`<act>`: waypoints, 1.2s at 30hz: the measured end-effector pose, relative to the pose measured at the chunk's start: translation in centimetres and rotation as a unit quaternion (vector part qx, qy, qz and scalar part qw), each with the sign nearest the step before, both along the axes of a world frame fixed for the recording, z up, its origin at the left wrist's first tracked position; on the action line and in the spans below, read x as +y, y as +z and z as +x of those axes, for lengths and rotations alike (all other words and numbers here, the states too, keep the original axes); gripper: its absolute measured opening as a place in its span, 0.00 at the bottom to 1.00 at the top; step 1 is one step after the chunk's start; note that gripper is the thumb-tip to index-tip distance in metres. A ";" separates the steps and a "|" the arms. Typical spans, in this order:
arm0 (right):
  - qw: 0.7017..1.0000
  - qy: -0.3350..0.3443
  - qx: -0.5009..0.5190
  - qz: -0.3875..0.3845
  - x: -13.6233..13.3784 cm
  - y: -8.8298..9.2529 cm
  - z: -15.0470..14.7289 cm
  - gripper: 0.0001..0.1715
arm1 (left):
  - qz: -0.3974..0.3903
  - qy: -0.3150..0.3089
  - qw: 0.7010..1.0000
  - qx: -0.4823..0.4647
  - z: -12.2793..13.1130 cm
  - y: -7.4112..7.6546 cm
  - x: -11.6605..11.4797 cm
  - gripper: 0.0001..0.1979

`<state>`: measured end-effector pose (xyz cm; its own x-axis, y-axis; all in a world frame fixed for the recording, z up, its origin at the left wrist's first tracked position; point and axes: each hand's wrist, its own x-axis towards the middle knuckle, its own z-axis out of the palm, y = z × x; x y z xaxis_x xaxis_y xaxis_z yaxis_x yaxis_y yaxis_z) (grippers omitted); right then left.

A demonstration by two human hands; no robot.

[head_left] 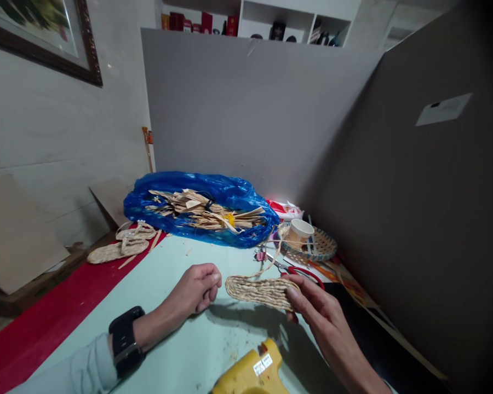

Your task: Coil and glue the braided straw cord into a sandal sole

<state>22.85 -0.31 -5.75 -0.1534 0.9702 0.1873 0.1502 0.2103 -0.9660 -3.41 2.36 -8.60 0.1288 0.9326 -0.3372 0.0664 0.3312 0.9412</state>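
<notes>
My right hand (318,309) pinches the right end of a woven straw sole (257,291) between thumb and fingers, holding it above the pale green table surface. From the sole's left end a twisted straw cord (267,268) runs back towards the basket. Just left of the sole, and apart from it, my left hand (199,287) is curled into a loose fist, with nothing seen sticking out of it. A yellow tool (246,372) with a white label, like a glue gun, is partly cut off at the bottom edge. Red-handled scissors (293,269) lie behind my right hand.
A blue plastic bag (246,194) of straw bundles (213,210) spreads along the back. At the left lie straw sandals (119,249). A paper cup (301,230) stands in a woven basket (326,246) at back right. Grey partitions (246,109) enclose the back and right.
</notes>
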 end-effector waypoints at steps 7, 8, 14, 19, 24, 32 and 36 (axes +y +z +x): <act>1.000 -0.013 0.004 -0.009 -0.1 0.2 -0.2 0.24 | 0.003 -0.023 1.000 -0.005 0.2 -0.6 -0.1 0.20; 1.000 -0.014 0.002 -0.011 -0.1 0.2 -0.2 0.24 | 0.002 -0.026 1.000 -0.005 0.2 -0.6 -0.2 0.20; 0.999 -0.021 -0.008 -0.026 -0.2 0.1 -0.1 0.26 | -0.004 -0.048 0.999 -0.016 0.2 -0.6 -0.3 0.20; 0.999 -0.026 -0.008 -0.030 -0.2 0.0 -0.2 0.26 | -0.010 -0.036 0.999 -0.026 0.0 -0.4 -0.2 0.20; 0.999 -0.019 0.003 -0.029 -0.1 0.2 -0.3 0.25 | -0.015 -0.014 1.000 -0.006 0.3 0.1 -0.5 0.20; 0.999 -0.012 0.048 0.007 -0.1 0.2 -0.2 0.22 | 0.063 -0.030 0.997 0.024 -0.7 2.3 -1.0 0.17; 0.997 -0.032 0.059 0.030 0.5 -0.1 0.1 0.20 | 0.107 -0.106 0.989 0.001 -1.2 3.9 -2.8 0.25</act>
<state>22.93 0.21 -5.80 -0.0640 0.9638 0.2590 0.0512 0.2623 -0.9636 -4.64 -0.40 -4.71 0.3283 0.9348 -0.1358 0.1153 0.1031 0.9880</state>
